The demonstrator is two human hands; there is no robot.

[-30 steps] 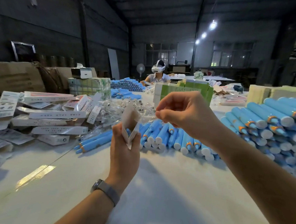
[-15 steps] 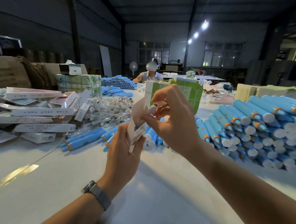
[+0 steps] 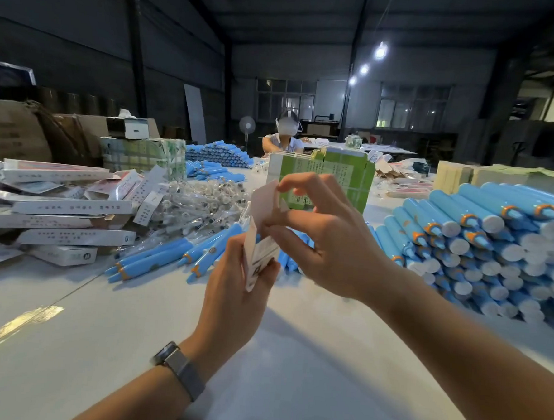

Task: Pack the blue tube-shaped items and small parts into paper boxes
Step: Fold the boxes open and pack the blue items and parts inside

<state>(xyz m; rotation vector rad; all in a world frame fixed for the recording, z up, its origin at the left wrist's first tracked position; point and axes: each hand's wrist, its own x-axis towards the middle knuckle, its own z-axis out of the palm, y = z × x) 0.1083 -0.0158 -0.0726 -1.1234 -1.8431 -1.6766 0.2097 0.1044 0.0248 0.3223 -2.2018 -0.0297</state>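
My left hand (image 3: 231, 291) grips a small white paper box (image 3: 260, 254) upright above the table, its open end pointing away. My right hand (image 3: 319, 241) pinches the box's top flap (image 3: 265, 199) between thumb and fingers. Loose blue tubes (image 3: 169, 255) with orange rings lie on the table just beyond my hands. A big stack of blue tubes (image 3: 481, 245) with white caps stands at the right. A heap of small parts in clear bags (image 3: 201, 202) lies behind the loose tubes. What is inside the box is hidden.
Packed white boxes (image 3: 61, 216) are piled at the left. A green bundle of flat cartons (image 3: 332, 177) stands behind my hands. Another person (image 3: 285, 135) sits across the white table (image 3: 98, 345), with more blue tubes (image 3: 217, 154) nearby. Brown cardboard (image 3: 11, 128) lies at far left.
My right hand came from above the tubes back to the box and took hold of its top flap. My left hand kept holding the box.
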